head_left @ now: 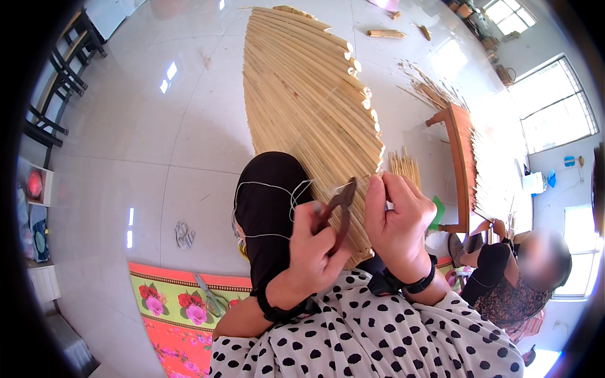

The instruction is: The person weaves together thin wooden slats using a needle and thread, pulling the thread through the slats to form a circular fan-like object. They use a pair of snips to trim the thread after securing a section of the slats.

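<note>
A long mat of straw-coloured reed stalks [302, 94], laid side by side, stretches away from my lap, with cut round ends along its right edge. My left hand [309, 246] is closed around the handles of dark, rusty-looking pliers [343, 214]. Their jaws rest at the mat's surface near its right edge, by a thin pale line that may be thread or a needle. Just right of the jaws, my right hand [400, 220] pinches thumb and forefinger together at the mat's edge; what lies between them is hidden. Pale thread [261, 184] loops over my dark-clad left knee.
Scissors [211, 296] lie on a flowered cloth [161, 327] at lower left. A crumpled grey glove-like thing [184, 235] is on the tiled floor. To the right stand a reed bundle [404, 165] and a wooden frame [457, 164] with more stalks, where another person [513, 283] sits.
</note>
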{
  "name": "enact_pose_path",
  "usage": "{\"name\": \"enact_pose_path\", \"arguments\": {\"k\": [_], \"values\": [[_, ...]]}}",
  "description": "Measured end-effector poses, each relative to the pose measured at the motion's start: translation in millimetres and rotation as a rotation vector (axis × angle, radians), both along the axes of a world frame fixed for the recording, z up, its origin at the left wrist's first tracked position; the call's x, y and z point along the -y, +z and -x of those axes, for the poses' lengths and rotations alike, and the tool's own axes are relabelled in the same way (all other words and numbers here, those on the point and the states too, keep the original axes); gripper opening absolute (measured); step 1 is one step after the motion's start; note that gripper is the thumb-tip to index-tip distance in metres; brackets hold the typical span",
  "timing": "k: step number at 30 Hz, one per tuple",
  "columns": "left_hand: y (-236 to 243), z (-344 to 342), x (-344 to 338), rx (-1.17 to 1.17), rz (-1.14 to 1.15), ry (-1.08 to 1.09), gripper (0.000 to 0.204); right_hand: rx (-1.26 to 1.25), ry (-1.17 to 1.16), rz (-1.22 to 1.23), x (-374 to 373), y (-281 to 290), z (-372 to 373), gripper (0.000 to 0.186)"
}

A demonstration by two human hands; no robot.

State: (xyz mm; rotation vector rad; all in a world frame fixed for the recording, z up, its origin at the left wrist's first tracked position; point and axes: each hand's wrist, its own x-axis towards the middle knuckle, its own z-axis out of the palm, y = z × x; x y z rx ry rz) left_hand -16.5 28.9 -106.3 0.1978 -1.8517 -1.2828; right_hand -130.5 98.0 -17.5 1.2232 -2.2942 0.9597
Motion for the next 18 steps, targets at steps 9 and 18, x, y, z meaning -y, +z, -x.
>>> {"name": "enact_pose_path", "arguments": {"k": [9,18], "values": [[9.4,-64.5,53.3,0.036,-0.194,-0.024,0.019,0.045,-0.042,-0.034,-4.5,2.3,10.2,0.005],[30.7,-71.0,51.5,0.087,-0.263,-0.405,0.024,-0.153,0.363,0.034,-0.1,34.5,-11.0,0.027]]}}
